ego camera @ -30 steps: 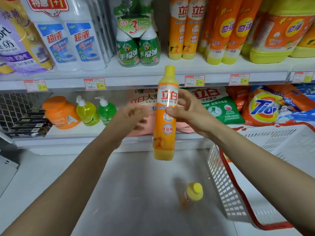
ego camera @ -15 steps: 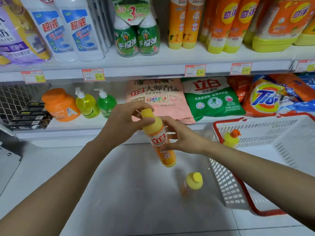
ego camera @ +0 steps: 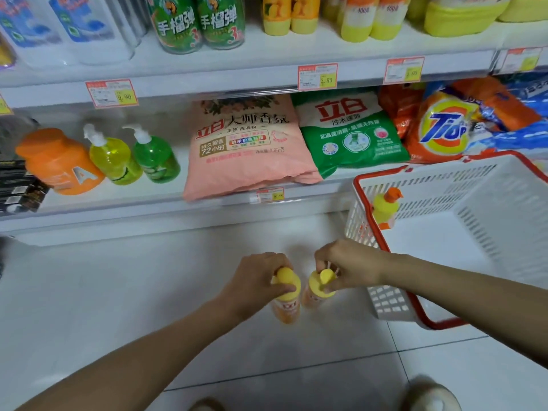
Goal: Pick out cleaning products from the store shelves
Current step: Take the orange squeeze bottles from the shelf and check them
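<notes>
1. Fingers (ego camera: 274, 262) of the left hand (ego camera: 258, 277) curl down over the yellow top of the left bottle (ego camera: 286, 311). The thumb presses on the top's near side, so the grip is narrow and closed round it.
2. Its forearm reaches from the lower left corner toward the middle, and the wrist is bent so the hand points down at the floor (ego camera: 118, 292).
3. That left bottle is orange, upright and low over the white tiles. I cannot tell whether its base touches them.
4. Just beside it is the right bottle (ego camera: 317, 289), of the same kind and also upright. The two are almost touching.
5. From the right comes the right hand (ego camera: 347, 265), its forearm crossing in front of the basket (ego camera: 388, 304). Its fingertips (ego camera: 321, 262) and thumb pinch the small yellow cap of the right bottle.
6. White with a red rim, the basket stands on the floor just right of the bottles. A small yellow bottle (ego camera: 385, 209) with an orange cap stands inside, against its left wall.
7. Behind it all, the lower shelf (ego camera: 118, 203) holds a pink bag (ego camera: 246, 149) and a green bag (ego camera: 350, 134).
</notes>
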`<state>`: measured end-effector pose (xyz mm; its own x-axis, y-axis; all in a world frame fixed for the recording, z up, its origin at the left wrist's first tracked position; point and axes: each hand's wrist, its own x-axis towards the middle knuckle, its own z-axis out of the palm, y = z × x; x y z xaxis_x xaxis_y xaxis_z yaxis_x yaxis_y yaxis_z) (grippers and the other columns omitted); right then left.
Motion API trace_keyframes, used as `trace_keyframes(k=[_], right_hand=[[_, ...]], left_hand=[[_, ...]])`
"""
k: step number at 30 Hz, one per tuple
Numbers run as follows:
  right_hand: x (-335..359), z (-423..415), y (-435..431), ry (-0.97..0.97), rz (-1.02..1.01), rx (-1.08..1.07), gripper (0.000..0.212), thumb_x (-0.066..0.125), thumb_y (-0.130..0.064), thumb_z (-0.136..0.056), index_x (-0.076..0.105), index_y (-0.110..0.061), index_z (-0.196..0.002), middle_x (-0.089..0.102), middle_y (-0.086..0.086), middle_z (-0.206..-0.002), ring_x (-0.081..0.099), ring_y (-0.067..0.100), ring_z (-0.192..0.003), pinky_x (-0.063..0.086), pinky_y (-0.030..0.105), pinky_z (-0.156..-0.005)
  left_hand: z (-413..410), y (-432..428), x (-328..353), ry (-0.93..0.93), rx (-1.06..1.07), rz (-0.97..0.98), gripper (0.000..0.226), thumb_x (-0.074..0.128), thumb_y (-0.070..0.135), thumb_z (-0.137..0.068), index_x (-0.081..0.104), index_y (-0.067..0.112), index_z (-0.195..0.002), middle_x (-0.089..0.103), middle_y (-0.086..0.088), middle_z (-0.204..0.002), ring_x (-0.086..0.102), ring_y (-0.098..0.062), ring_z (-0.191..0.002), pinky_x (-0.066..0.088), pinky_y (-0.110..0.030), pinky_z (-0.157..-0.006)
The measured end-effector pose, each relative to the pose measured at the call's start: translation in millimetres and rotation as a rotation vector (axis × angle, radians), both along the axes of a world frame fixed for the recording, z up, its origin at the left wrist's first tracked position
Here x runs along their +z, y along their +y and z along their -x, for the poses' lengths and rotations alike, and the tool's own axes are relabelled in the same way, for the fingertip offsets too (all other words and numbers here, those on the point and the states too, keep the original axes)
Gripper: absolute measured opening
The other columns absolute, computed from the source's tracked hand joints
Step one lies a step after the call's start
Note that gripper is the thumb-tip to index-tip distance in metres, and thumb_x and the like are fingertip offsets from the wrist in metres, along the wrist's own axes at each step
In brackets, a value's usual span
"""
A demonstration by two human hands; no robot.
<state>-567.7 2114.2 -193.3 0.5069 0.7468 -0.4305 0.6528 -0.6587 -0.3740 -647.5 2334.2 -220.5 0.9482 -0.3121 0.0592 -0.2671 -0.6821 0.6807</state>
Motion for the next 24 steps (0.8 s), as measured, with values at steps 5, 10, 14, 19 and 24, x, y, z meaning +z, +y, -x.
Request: trace_keyframes(k=[5,10,14,19,24], right_hand=[[0.1,7.0,-5.3,-0.039,-0.089,0.118,0.020,0.071,-0.018,-0.079,0.070,-0.010,-0.098,0.068,0.005,-0.096,0.062,0.021,-0.083,0.043,0.029,-0.071],[-2.7,13.8,-2.2,-0.060,-0.076,0.219,0.018,0.071,-0.020,-0.081,0.067,-0.008,-0.094,0.064,0.009,-0.090,0.059,0.025,-0.078,0.033,0.028,-0.064],[-1.0,16.4,-6.6,-0.042,-0.085,0.215,0.018,0.071,-0.021,-0.082,0.065,-0.008,-0.093,0.062,0.008,-0.089,0.053,0.021,-0.073,0.030,0.026,-0.063],[-0.5,21.1,-9.7,-0.030,-0.076,0.249,0.021,0.072,-0.024,-0.083,0.062,-0.010,-0.096,0.052,-0.001,-0.088,0.047,0.016,-0.072,0.027,0.025,-0.063],[-0.2,21.1,-7.1,-0.090,0.010,0.304,0.030,0.067,-0.029,-0.086,0.061,-0.010,-0.109,0.059,0.007,-0.104,0.059,0.028,-0.088,0.034,0.032,-0.065]], left_hand=[[12.8,-11.5,-21.7,-0.001,-0.075,-0.027,0.025,0.079,0.029,-0.073,0.070,0.015,-0.091,0.070,0.000,-0.085,0.065,-0.020,-0.077,0.050,-0.035,-0.068],[20.0,-17.0,-24.3,-0.029,-0.124,-0.037,0.021,0.077,0.031,-0.075,0.069,0.017,-0.089,0.067,0.005,-0.082,0.059,-0.013,-0.072,0.045,-0.030,-0.061],[23.1,-21.6,-21.0,-0.001,-0.137,-0.062,0.023,0.074,0.032,-0.078,0.068,0.017,-0.094,0.065,0.003,-0.084,0.058,-0.017,-0.074,0.047,-0.035,-0.064],[19.5,-24.1,-17.5,0.025,-0.179,-0.168,0.028,0.069,0.036,-0.082,0.064,0.019,-0.103,0.061,0.002,-0.098,0.056,-0.020,-0.089,0.046,-0.037,-0.074],[10.5,-19.4,-16.4,0.082,-0.286,-0.215,0.042,0.069,0.047,-0.082,0.061,0.019,-0.112,0.059,0.001,-0.107,0.055,-0.017,-0.094,0.047,-0.038,-0.079]])
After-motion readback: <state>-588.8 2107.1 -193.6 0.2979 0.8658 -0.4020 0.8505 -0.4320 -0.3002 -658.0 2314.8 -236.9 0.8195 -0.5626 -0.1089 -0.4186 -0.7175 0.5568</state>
